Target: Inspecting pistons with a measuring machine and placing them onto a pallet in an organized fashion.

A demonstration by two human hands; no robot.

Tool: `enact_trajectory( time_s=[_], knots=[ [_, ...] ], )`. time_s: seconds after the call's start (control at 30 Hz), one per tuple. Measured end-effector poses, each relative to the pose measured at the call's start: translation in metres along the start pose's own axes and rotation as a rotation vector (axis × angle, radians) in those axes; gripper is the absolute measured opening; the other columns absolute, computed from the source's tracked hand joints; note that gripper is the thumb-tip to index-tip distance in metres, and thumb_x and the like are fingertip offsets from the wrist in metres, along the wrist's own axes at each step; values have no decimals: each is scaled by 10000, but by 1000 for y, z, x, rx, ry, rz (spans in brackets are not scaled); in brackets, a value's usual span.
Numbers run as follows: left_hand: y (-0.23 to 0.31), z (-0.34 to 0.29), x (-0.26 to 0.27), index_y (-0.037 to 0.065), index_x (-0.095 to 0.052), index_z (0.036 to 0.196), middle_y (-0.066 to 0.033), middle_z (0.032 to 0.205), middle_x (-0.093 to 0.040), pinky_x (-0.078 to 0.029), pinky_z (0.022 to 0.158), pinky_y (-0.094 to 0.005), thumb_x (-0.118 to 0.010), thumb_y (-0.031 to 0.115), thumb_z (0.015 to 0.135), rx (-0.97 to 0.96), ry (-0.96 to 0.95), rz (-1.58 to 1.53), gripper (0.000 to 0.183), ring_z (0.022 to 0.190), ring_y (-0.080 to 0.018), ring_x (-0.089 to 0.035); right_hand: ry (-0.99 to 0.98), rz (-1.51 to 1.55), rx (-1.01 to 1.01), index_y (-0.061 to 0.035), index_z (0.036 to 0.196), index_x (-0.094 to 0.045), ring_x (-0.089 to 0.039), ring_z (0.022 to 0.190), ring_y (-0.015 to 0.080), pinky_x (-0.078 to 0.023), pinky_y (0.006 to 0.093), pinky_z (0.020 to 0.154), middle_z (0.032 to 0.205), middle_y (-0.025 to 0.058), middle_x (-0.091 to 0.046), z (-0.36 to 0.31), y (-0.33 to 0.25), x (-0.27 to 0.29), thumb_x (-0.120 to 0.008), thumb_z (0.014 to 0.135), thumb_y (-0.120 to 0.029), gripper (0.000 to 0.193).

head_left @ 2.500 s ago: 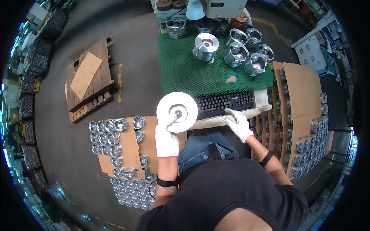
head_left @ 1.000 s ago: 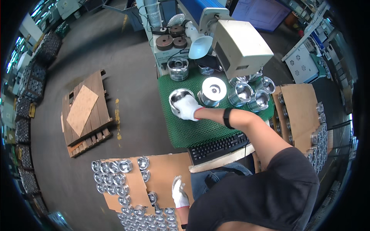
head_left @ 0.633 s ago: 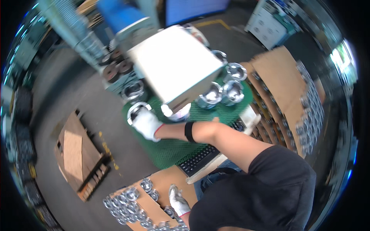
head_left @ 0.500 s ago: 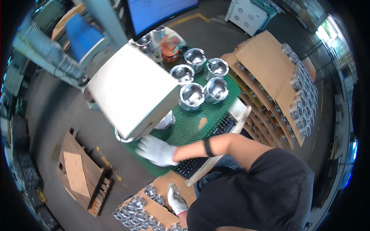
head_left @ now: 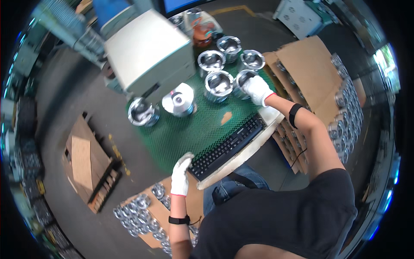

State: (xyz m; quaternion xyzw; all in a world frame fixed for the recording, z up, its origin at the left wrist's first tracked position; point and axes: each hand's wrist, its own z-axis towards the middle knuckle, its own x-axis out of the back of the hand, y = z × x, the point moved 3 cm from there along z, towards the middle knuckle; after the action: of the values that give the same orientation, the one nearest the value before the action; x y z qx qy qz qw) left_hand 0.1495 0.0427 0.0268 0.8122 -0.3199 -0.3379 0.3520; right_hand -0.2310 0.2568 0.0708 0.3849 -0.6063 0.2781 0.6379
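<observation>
In a white glove, my right hand [head_left: 257,90] is closed on the near right silver piston [head_left: 238,90] of a small group on the green mesh mat [head_left: 207,121]. Its fingers reach into the piston's open top. Other pistons of the group, one of them [head_left: 218,86] right beside it, stand with their hollow sides up. My left hand [head_left: 180,175], also gloved, hovers by the left end of the black keyboard [head_left: 228,149], fingers loosely bent, with nothing visible in it. By the white box-shaped machine [head_left: 151,47] are a tilted-looking piston [head_left: 142,113] and a round silver part [head_left: 179,100] with a raised centre.
Stacked cardboard layers [head_left: 308,73] with rows of pistons [head_left: 347,108] rise at the right. More pistons [head_left: 136,213] lie on cardboard at the lower left. A wooden pallet [head_left: 86,159] is on the floor. An orange container [head_left: 202,35] and a monitor [head_left: 183,4] are at the back.
My right hand has moved from beside the machine, across the mat, to the near right piston. My left hand has risen from the lower cardboard to the keyboard's end. The view has shifted.
</observation>
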Motion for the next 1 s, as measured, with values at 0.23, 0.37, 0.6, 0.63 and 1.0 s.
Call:
enact_trajectory(
  time_s=[0.23,0.37,0.6,0.63,1.0],
  knots=[
    [-83,-134,116,17,-597,1282,-83,1276,-634,-407,1004,-330,-628,265,933,-4,445,-153,429,1205,-189,-550,-26,249,32,-88,950,-729,-573,1083,369,-471,431,945,1115,188,-634,-51,-67,25,-753,688,-357,377],
    [-156,-202,143,40,-543,1354,-103,1359,-576,-479,910,-382,-639,342,921,169,668,-275,537,1235,-259,-528,-178,432,-156,-63,993,-724,-615,1074,351,-509,405,950,1231,162,-599,-118,-148,16,-672,735,-329,375],
    [-75,-137,66,20,-423,1445,-175,1438,-478,-495,988,-438,-473,380,1016,-55,272,-773,563,1304,-305,-471,-390,937,791,-92,1180,-677,-643,1044,254,-501,370,930,1056,141,-685,-118,-328,113,-696,824,-377,456],
    [-37,-141,50,49,-478,1404,-156,1377,-532,-483,991,-430,-535,401,972,-291,248,-329,560,1258,-280,-514,-567,1040,788,-75,1178,-675,-658,972,216,-518,340,873,1023,121,-693,-106,-332,146,-727,814,-342,454],
    [68,-169,3,-15,-499,1329,-183,1282,-595,-532,973,-482,-473,361,1029,-406,378,-984,482,1156,-304,-605,-932,2070,200,53,1371,-504,-612,1093,135,-471,294,978,1206,87,-660,-49,-280,136,-678,901,-288,606]
  ],
)
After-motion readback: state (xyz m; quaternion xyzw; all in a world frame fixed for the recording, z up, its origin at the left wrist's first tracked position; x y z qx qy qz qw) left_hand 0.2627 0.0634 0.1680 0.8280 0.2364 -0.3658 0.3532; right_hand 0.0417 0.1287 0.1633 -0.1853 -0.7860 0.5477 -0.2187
